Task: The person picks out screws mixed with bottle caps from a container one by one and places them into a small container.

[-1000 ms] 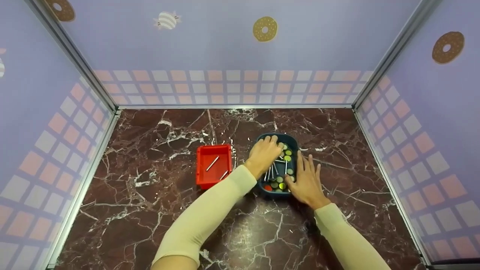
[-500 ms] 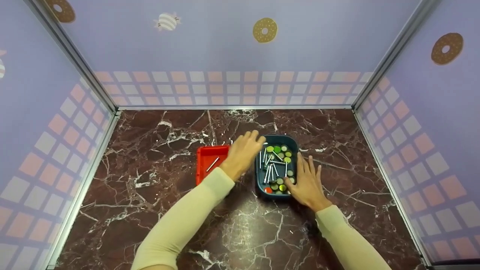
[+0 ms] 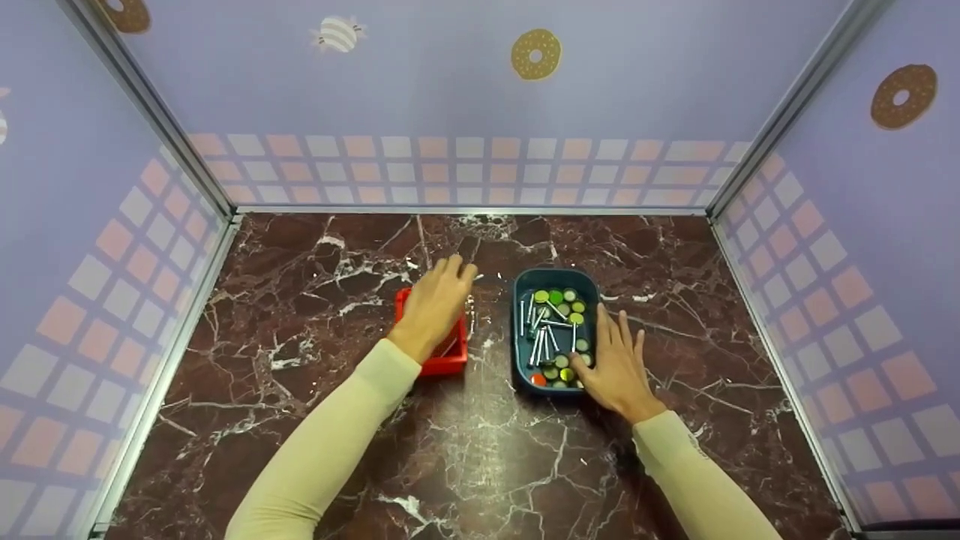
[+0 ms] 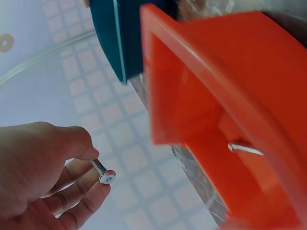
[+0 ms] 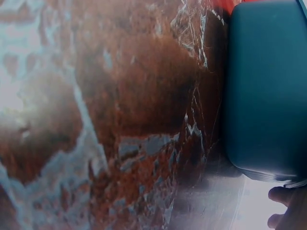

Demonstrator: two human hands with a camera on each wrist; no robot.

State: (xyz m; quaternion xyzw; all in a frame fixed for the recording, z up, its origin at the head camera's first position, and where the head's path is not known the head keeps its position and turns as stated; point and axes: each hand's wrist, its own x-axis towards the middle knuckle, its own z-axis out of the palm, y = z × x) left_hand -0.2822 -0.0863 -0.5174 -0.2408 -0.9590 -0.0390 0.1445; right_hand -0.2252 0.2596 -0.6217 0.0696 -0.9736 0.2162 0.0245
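Above the red bin, my left hand pinches a metal bolt between thumb and fingers. Its round flat head with a socket points outward in the left wrist view. Another bolt lies inside the red bin. To the right stands a dark blue bin holding several silver bolts and several round discs, mostly green and yellow, one red. My right hand rests against the blue bin's right side, fingers straight and spread, the thumb reaching over the rim.
Both bins stand on a dark red marbled tabletop, with a gap between them. Purple panels with checks and printed doughnuts close off the back and both sides, joined by metal corner strips.
My left hand has moved left, out of the blue bin and across to above the red bin, carrying a bolt. The right hand has stayed at the blue bin's side.
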